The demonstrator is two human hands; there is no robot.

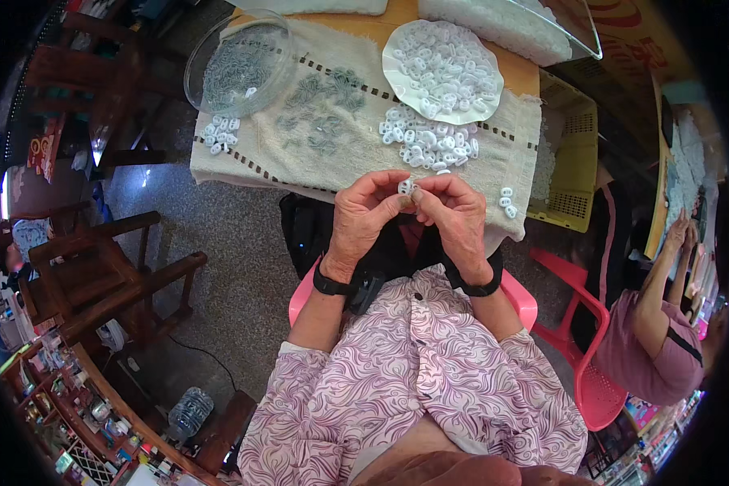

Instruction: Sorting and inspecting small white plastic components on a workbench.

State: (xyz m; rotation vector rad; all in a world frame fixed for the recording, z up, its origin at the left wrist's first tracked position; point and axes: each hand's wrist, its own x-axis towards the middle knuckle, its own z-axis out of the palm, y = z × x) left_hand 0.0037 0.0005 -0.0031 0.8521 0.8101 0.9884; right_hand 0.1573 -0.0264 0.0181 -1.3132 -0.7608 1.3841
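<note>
Just in front of the table edge, my left hand (363, 212) pinches a small white oval plastic piece with holes (405, 187) between thumb and fingers. My right hand (455, 212) meets it from the other side, its thumb and fingertips pressed together at the piece's edge; whatever they grip is hidden. Beyond my hands lies a loose pile of similar white pieces (429, 146) on a beige cloth (300, 166). Small thin clear or metallic parts (324, 101) lie scattered in clumps to the left of that pile.
A white scalloped plate (389, 69) heaped with white pieces stands at the back. A clear round tub (190, 81) holds more thin parts. Small groups of pieces lie left (220, 135) and right (507, 202). A yellow crate (571, 194), pink chair (579, 340) and another person (656, 340) are at right.
</note>
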